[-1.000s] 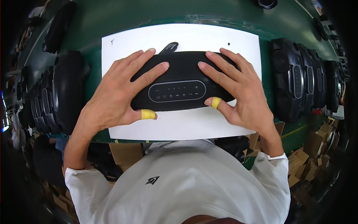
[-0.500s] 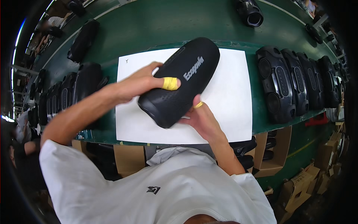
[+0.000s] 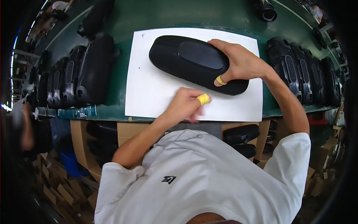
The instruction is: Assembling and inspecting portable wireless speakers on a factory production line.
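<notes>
A black, rounded portable speaker (image 3: 175, 56) lies slantwise on a white sheet (image 3: 145, 100), its smooth oval panel uppermost. My right hand (image 3: 242, 61) grips its right end, the thumb with a yellow wrap pressed on the near side and the fingers over the far edge. My left hand (image 3: 186, 104), apart from the speaker, hovers over the sheet just in front of it. Yellow tape wraps its thumb. Its fingers curl under, blurred and partly hidden, so anything between them cannot be made out.
Several black speakers (image 3: 93, 71) stand on the green table (image 3: 179, 15) at left, with another row (image 3: 287, 67) at right. One more speaker (image 3: 266, 11) lies at the far right. Cardboard boxes (image 3: 128, 130) holding black speakers sit below the near edge.
The speaker has been turned over and swung round, so its lettered side no longer shows. My left hand has let go and drawn back toward me; my right hand now grips the right end.
</notes>
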Demonstrator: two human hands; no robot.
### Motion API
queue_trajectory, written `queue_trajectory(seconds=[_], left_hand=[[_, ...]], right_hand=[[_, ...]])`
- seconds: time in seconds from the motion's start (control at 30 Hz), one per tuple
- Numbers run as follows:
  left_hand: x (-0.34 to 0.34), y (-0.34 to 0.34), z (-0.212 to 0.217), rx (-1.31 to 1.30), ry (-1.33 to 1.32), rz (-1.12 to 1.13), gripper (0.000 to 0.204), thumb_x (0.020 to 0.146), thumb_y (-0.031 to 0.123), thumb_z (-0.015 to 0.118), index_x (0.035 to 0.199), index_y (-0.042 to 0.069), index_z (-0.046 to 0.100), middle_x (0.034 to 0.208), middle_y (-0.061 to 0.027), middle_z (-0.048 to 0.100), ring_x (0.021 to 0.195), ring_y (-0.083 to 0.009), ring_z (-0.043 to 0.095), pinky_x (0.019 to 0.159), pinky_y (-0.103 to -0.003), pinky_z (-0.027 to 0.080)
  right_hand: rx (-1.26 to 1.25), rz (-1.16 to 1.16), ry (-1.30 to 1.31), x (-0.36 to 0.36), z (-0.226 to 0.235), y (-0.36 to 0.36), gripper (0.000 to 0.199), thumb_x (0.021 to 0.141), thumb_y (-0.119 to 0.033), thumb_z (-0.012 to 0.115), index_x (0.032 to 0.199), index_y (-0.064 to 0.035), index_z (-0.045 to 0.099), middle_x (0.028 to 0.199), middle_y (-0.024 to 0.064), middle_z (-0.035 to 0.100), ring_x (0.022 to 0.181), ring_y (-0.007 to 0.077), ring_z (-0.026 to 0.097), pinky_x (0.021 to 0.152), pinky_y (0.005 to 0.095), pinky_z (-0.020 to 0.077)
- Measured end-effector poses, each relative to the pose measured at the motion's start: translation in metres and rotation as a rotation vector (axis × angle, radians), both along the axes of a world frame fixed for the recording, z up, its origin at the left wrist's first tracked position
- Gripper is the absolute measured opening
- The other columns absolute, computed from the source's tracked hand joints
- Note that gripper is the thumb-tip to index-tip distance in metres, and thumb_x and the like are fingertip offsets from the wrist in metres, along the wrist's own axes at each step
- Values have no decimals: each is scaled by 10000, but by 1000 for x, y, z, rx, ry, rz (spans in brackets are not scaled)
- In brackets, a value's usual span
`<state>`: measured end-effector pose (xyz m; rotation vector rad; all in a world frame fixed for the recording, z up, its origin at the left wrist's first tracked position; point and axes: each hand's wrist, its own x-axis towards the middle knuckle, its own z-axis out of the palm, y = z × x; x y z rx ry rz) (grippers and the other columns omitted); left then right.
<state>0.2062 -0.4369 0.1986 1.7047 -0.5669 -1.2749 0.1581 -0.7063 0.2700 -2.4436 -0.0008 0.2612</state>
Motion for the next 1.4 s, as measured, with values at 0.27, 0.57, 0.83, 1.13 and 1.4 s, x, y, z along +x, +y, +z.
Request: queue_trajectory(seconds=[0.27, 0.57, 0.83, 1.13, 1.4], left_hand=[[120, -2, 22, -334, -1389, -217, 1001, 682, 391, 983, 1505, -17, 586, 1500, -252, 630, 1415, -434, 568, 1207, -504, 435], [123, -16, 25, -287, -1250, -253, 943, 706, 382, 977, 1441, -68, 595, 1386, -252, 676, 1292, -434, 613, 1137, -491, 489], [129, -33, 43, -212, -1141, -301, 660, 896, 329, 845, 1389, -68, 657, 1352, -283, 705, 1249, -459, 656, 1110, -485, 508], [123, -55, 30, 111, -1297, -74, 383, 1048, 282, 553, 1176, 28, 809, 943, -260, 787, 843, -457, 745, 823, -528, 577], [113, -48, 24, -75, -1488, -20, 356, 1031, 235, 556, 1133, 18, 820, 888, -244, 789, 765, -401, 753, 744, -478, 582]], right_hand=[[-302, 87, -249, -11, -17, 13, 1015, 753, -343, 909, 1597, 42, 497, 1694, 325, 407, 1419, 496, 579, 1203, 481, 485], [-512, -356, -646, 30, -58, 68, 388, 1038, -340, 657, 1082, 37, 736, 1013, 208, 768, 905, 390, 733, 828, 479, 587], [-502, -371, -786, 32, -62, 57, 244, 966, -240, 679, 921, -2, 706, 866, 170, 736, 840, 356, 720, 814, 455, 571], [-214, -408, -833, 30, -66, 52, 328, 1018, -267, 639, 892, 18, 743, 864, 200, 758, 868, 366, 740, 882, 479, 571], [-355, -584, -515, 1, -68, -6, 570, 1121, -340, 520, 751, 27, 751, 620, 249, 660, 566, 456, 650, 643, 522, 547]])
